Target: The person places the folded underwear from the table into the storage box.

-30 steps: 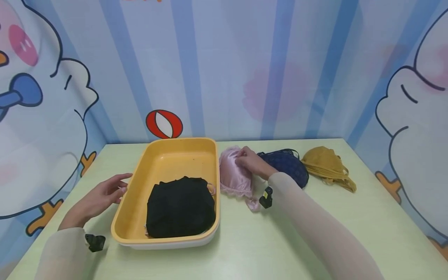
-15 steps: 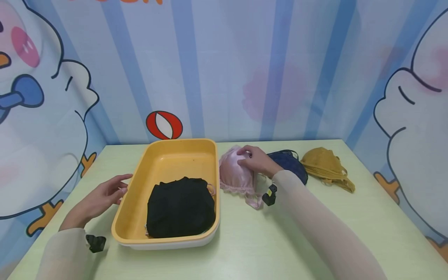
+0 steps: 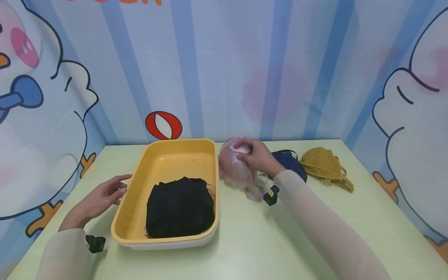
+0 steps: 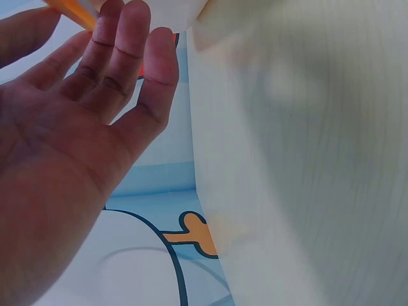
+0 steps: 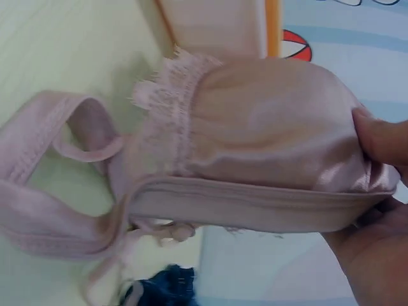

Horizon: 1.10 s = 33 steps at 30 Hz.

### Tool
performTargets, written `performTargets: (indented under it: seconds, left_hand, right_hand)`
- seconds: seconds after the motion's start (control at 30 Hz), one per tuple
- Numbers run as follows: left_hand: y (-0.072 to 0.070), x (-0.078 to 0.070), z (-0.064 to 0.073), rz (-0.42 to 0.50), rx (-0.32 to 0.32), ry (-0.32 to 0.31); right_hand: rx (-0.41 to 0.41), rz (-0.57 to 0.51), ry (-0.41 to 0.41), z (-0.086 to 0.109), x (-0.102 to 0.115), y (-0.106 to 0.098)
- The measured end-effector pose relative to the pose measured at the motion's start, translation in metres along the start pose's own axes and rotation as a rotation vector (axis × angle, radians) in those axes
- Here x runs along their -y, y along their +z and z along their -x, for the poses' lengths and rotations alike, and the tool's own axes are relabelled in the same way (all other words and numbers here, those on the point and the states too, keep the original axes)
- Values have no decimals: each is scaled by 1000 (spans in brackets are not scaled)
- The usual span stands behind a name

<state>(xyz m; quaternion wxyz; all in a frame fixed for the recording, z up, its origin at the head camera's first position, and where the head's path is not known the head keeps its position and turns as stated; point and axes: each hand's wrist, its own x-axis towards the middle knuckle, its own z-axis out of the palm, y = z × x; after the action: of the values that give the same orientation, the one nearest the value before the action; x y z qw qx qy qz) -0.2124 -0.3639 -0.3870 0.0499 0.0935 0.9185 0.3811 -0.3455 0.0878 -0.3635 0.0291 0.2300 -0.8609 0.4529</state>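
Note:
My right hand [image 3: 254, 156] grips a folded pink satin bra [image 3: 235, 167] and holds it tilted up just right of the yellow tray [image 3: 168, 153]. In the right wrist view the pink bra [image 5: 255, 159] with its lace trim fills the frame, my fingers [image 5: 379, 137] pinching its edge, straps hanging toward the table. My left hand [image 3: 101, 194] rests open on the table beside the tray's left wall, fingers [image 4: 127, 57] straight near the tray rim. A folded black garment [image 3: 180, 207] lies in the tray's near half.
A dark blue bra [image 3: 289, 163] and a mustard yellow bra [image 3: 325, 165] lie on the pale green table [image 3: 266, 241] to the right. Printed cartoon curtains wall in the table on the back and both sides.
My right hand closed on the pink bra and lifted it off the table, tilting it toward the tray. The left hand stayed where it was.

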Motion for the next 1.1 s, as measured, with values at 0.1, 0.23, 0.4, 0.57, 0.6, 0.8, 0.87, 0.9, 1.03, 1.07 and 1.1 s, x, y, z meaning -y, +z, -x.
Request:
performTargets:
  seconds: [0.1,0.23,0.4,0.57,0.6,0.8,0.87,0.9,1.03,1.07,1.1]
  left_hand:
    - [1,0,0,-4,-2,-4]
    - [1,0,-1,-2,-1,-3]
    - [1,-2,1,10,-3,-2]
    - [1,0,0,10,-1,12]
    - [1,0,-1,13,-1,17]
    - [-2,2,0,19,-3,49]
    - [-2,2,0,19,-3,51]
    - [-1,1,0,18,-4,52]
    - [-1,1,1,15,-5,43]
    - [0,1,0,15,-6,37]
    - [0,0,0,19,-7,32]
  right_hand:
    - [-51,-8,-27,-1,7,-6]
    - [-120,-16,-34,0,16,-12]
    - [-230,-53,-112,2,30,-16]
    - [-320,-147,-244,2,49,-16]
    - [-337,-160,-269,2,54,-16]
    - [-445,-202,-404,-6,82,-7]
    - [-473,-216,-428,-3,97,-5]
    - [-486,-227,-446,-1,106,-3]
    - [-545,-284,-531,5,135,0]
    - [-557,-309,-559,4,140,2]
    - [-568,-326,-589,3,144,3]
